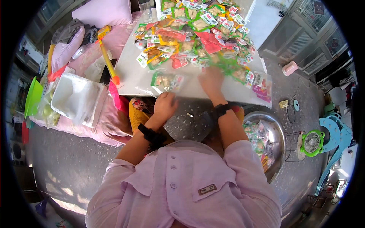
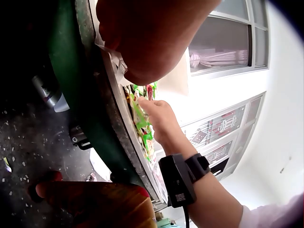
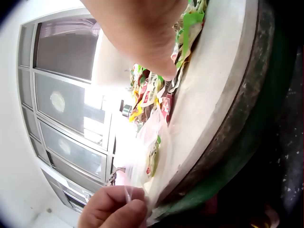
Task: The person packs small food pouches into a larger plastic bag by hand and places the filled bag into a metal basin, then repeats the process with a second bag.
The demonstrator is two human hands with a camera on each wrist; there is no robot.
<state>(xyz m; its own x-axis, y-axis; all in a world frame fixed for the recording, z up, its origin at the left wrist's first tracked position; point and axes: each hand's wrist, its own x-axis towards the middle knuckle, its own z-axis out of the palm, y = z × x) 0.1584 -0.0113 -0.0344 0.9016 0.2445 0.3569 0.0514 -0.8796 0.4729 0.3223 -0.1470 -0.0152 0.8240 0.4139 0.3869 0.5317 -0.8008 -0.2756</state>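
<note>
My left hand (image 1: 165, 107) is at the table's front edge, its thumb and fingers pinching the rim of a clear plastic bag (image 3: 156, 128). Inside the bag lies a green-edged snack packet (image 1: 162, 80). In the right wrist view the left fingers (image 3: 121, 204) show on the bag's edge. Blurred by motion, my right hand (image 1: 211, 80) is over the front of the packet pile (image 1: 190, 34), gripping a green-edged snack packet (image 1: 224, 62). The left wrist view shows the right hand (image 2: 161, 118) from the side; its fingertips are partly hidden by green wrappers.
A pink-and-clear bag of packets (image 1: 261, 88) lies at the table's right corner. Below it stands a metal basin (image 1: 280, 140) holding more packets. At left, a white foam box (image 1: 72, 95) sits on a pink-covered bed (image 1: 110, 129). A green fan (image 1: 312, 143) stands right.
</note>
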